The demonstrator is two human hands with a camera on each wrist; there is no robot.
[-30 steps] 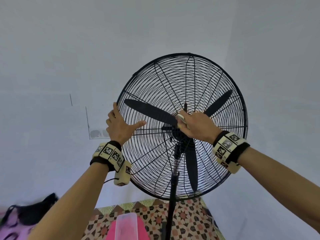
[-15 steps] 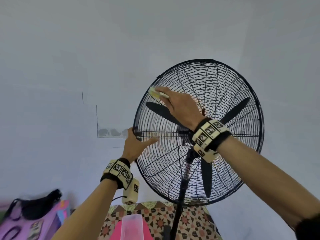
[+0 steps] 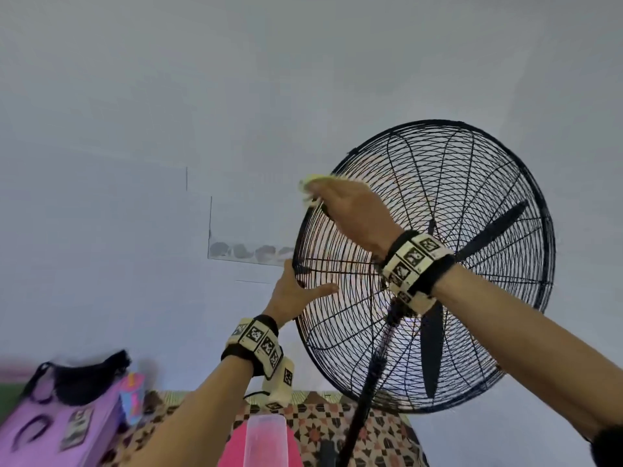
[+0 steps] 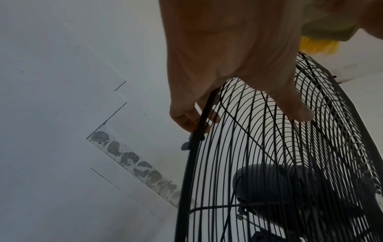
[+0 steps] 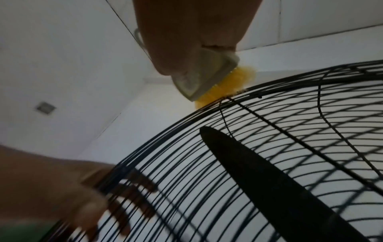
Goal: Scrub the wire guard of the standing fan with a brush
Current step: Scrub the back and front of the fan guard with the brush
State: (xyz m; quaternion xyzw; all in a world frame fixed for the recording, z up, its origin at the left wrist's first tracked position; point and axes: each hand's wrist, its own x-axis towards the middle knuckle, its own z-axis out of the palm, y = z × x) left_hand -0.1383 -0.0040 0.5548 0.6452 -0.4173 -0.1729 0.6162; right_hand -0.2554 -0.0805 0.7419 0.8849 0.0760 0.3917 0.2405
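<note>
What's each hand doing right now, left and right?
Left hand: grips the wire guard at its rim, fingers curled behind, thumb in front.
Right hand: holds the brush, bristles on the guard's upper rim.

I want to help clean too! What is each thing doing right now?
Fan: upright on its stand, blades not blurred.
Guard: on the fan, gripped at its left rim.
Brush: yellow bristles against the guard's upper-left rim.
Right hand: grips the brush.
Left hand: fingers curled round the rim, thumb on the wires.

Patterned floor (image 3: 381,433), fan pole (image 3: 362,409) standing on it
</note>
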